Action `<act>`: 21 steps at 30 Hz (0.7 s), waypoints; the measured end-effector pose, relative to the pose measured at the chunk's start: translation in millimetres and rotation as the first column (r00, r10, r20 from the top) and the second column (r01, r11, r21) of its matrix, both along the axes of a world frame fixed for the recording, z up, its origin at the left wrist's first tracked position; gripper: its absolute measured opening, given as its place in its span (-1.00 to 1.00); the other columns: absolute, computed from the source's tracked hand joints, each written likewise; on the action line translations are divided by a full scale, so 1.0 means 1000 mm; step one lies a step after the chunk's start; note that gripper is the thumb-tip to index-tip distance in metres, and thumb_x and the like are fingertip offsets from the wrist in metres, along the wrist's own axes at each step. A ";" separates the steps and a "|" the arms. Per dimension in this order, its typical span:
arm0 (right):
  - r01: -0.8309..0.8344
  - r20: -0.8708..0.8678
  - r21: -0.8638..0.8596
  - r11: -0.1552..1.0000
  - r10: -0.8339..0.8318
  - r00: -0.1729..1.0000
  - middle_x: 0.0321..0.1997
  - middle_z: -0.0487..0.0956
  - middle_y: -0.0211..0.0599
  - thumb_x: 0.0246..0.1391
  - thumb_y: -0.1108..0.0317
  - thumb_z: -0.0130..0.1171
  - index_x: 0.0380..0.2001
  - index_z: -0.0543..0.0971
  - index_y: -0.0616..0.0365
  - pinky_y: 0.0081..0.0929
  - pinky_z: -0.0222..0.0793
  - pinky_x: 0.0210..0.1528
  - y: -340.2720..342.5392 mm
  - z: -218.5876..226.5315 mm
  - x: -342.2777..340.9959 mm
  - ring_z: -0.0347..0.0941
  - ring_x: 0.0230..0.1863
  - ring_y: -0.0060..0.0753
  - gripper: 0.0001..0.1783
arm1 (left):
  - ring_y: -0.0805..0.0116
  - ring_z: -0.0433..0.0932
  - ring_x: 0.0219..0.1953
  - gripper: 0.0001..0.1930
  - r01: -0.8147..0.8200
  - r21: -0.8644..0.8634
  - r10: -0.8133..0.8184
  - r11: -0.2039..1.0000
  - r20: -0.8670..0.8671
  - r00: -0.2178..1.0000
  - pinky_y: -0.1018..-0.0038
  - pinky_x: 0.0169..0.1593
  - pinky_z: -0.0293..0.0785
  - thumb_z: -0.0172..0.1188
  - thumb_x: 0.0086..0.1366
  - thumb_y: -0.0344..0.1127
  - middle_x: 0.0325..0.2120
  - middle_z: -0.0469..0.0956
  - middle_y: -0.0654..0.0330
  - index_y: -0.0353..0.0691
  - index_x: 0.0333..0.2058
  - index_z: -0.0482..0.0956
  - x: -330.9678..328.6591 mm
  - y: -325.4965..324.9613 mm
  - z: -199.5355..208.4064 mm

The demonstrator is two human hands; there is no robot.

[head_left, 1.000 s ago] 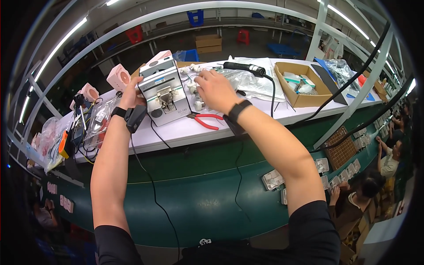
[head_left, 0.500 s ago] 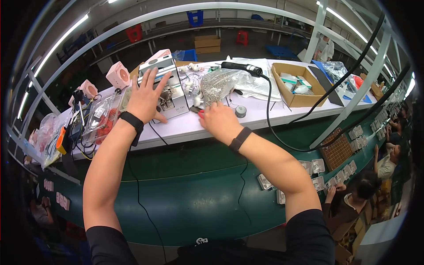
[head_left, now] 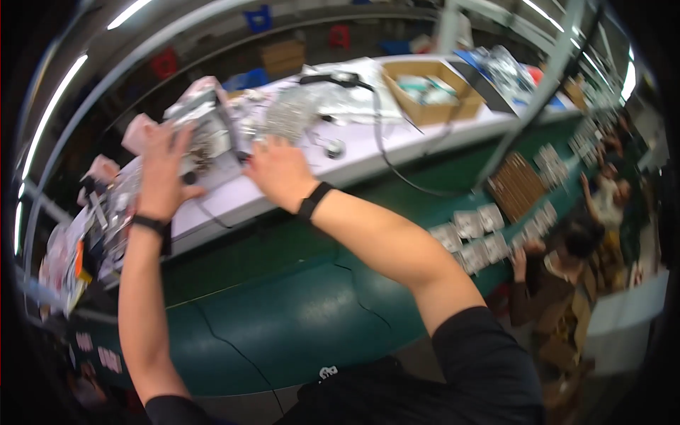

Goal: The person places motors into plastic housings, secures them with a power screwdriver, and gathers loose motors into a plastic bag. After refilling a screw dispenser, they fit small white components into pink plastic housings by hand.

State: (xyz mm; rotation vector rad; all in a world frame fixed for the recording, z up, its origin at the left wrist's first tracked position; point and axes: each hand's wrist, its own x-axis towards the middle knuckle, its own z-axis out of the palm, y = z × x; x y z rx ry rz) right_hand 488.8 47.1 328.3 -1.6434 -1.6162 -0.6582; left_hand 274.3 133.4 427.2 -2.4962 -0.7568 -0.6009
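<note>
A silver bench machine (head_left: 225,131) stands on the white bench. My left hand (head_left: 163,173) is held over its left front side with fingers and thumb spread, holding nothing. Whether it touches the machine is hard to tell through the blur. By the machine's right front corner, my right hand (head_left: 278,173) has its fingers curled round a small red and black thing (head_left: 245,157), mostly hidden by the hand. Just beyond that hand lies a clear bag of small metal parts (head_left: 292,115). A small round grey weight-like piece (head_left: 334,149) sits to its right.
An open cardboard box (head_left: 443,106) with packets stands on the bench's right part, beside a black cable (head_left: 382,145). Pink boxes (head_left: 138,134) are at the left. Below runs a green conveyor belt (head_left: 283,333) carrying trays (head_left: 478,237); a co-worker (head_left: 567,262) is at the right.
The view has swung and tilted, so bench and hands appear further left and the picture is blurred. Both hands keep nearly the same places by the machine.
</note>
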 end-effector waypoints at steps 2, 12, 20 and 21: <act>-0.048 0.074 -0.077 0.996 0.054 0.996 -0.36 0.57 -0.15 0.04 0.18 0.19 -0.36 0.60 0.18 -0.25 0.50 -0.27 -0.005 -0.015 0.009 0.52 -0.17 -0.12 -0.73 | -0.06 0.21 0.32 0.18 0.115 -0.070 -0.106 0.991 0.127 0.986 0.11 0.36 0.14 0.61 -0.34 -0.28 0.28 0.25 -0.01 -0.08 0.35 0.19 0.002 -0.024 -0.001; -0.087 -0.175 0.229 0.970 0.128 0.976 -0.35 0.48 -0.23 -0.04 0.29 0.25 -0.26 0.52 0.22 -0.29 0.43 -0.23 -0.063 -0.020 -0.023 0.48 -0.25 -0.13 -0.70 | 0.04 0.53 0.01 -0.33 0.294 -0.373 -0.144 0.880 0.379 0.914 0.24 0.15 0.40 0.39 0.08 -0.50 0.00 0.52 -0.04 -0.30 0.20 0.38 -0.038 -0.155 -0.118; -0.348 -0.527 -0.715 0.606 -0.140 0.839 -0.27 0.56 -0.04 0.20 0.16 0.10 -0.25 0.48 0.18 -0.06 0.43 -0.15 -0.344 -0.248 -0.083 0.49 -0.20 0.09 -0.72 | 0.04 0.56 -0.21 -0.65 0.112 -0.716 -0.005 0.689 0.149 0.989 0.23 -0.06 0.47 0.36 0.10 -0.43 -0.31 0.60 0.06 -0.27 -0.10 0.59 -0.169 -0.220 -0.246; -0.254 -0.407 -0.806 0.534 -0.189 0.894 -0.28 0.56 -0.05 0.17 0.13 0.12 -0.25 0.50 0.19 -0.06 0.42 -0.12 -0.388 -0.243 -0.105 0.50 -0.14 0.05 -0.68 | 0.02 0.55 -0.21 -0.72 0.120 -0.725 0.001 0.679 0.164 0.986 0.20 -0.07 0.48 0.31 0.17 -0.34 -0.33 0.59 0.03 -0.25 -0.14 0.61 -0.208 -0.226 -0.254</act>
